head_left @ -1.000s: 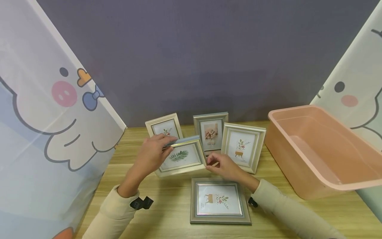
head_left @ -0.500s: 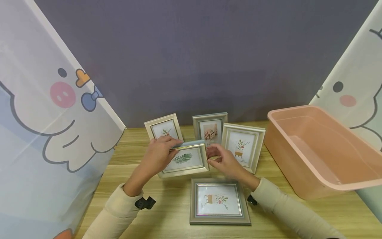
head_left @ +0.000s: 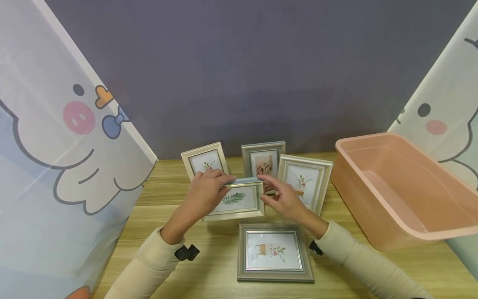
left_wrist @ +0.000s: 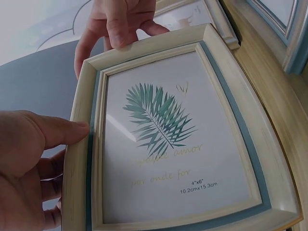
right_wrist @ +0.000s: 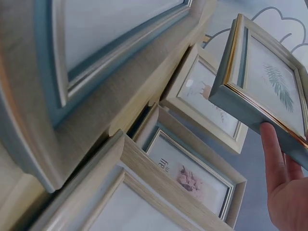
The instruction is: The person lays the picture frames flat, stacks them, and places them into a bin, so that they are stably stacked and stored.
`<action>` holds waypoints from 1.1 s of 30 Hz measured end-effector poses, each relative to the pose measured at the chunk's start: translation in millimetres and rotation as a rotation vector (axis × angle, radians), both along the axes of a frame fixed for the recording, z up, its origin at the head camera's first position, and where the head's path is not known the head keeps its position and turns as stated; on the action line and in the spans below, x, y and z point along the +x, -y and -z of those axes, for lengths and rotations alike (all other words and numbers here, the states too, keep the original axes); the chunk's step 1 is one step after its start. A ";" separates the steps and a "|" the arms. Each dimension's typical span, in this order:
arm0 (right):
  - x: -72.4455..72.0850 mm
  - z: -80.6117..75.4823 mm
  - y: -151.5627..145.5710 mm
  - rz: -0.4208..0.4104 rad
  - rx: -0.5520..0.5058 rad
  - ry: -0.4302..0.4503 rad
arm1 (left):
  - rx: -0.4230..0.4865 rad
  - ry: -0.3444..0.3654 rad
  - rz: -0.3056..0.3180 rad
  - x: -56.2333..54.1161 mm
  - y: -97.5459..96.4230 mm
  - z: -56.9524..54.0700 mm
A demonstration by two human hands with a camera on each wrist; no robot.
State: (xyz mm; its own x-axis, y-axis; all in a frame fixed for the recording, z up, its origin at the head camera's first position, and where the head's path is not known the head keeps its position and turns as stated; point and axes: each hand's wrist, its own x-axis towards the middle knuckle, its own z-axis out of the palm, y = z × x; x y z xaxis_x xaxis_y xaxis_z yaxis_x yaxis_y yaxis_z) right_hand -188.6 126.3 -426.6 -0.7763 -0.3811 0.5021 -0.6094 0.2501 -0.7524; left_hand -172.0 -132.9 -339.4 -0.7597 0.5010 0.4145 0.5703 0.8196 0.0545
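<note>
A cream picture frame with a green palm-leaf print (head_left: 239,199) is held sideways above the table, leaning back. My left hand (head_left: 204,192) grips its top edge at the left, thumb in front and the other fingers behind, as the left wrist view shows. At the frame's right end my right hand (head_left: 284,199) pinches the border; its thumb (left_wrist: 117,33) lies on the front border in the left wrist view. Behind stand a cream frame (head_left: 223,160) at the left, a grey frame with a flower photo (head_left: 263,146) and a cream flower-pot frame (head_left: 324,182), partly covered by my hands.
A larger grey picture frame (head_left: 275,275) lies face up on the wood-grain table (head_left: 209,257) in front. To the right stands a deep pink plastic bin (head_left: 367,195). A dark wall (head_left: 239,74) rises behind, with cartoon-printed cloths at both sides.
The palm-leaf frame and my left hand have shifted right. My right hand's fingers have risen from the lower right border to the frame's upper right corner. The other frames stay put.
</note>
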 end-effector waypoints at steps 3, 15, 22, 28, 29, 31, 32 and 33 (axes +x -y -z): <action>-0.2 -1.8 -0.6 0.000 0.003 -0.016 | -0.001 0.004 0.001 -0.5 -2.6 0.2; -0.6 -1.0 -5.6 0.044 0.016 -0.124 | 0.022 0.098 -0.001 -1.2 -1.1 -0.5; 1.1 1.5 -16.2 0.072 0.033 -0.113 | 0.047 0.113 0.012 -1.8 14.2 2.2; 2.0 1.7 -23.9 0.093 0.046 -0.067 | 0.059 0.114 0.007 -3.1 28.4 5.0; 2.1 1.6 -25.2 0.094 0.043 -0.061 | 0.067 0.116 0.013 -3.5 30.7 5.2; 1.4 2.6 -28.2 0.097 0.032 -0.057 | 0.093 0.132 0.020 -3.8 34.9 5.1; 1.1 3.1 -29.8 0.095 0.023 -0.055 | 0.107 0.148 0.016 -3.6 37.1 5.0; 0.6 3.7 -31.5 0.095 0.014 -0.056 | 0.121 0.169 0.011 -3.4 38.9 4.5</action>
State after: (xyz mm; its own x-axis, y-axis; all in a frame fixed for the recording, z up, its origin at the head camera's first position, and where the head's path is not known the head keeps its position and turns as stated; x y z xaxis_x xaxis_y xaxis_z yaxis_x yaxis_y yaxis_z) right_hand -188.0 157.8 -430.4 -0.7798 -0.3148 0.5411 -0.6239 0.3188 -0.7135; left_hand -175.4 -171.8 -343.9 -0.8186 0.4636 0.3390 0.5531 0.7953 0.2480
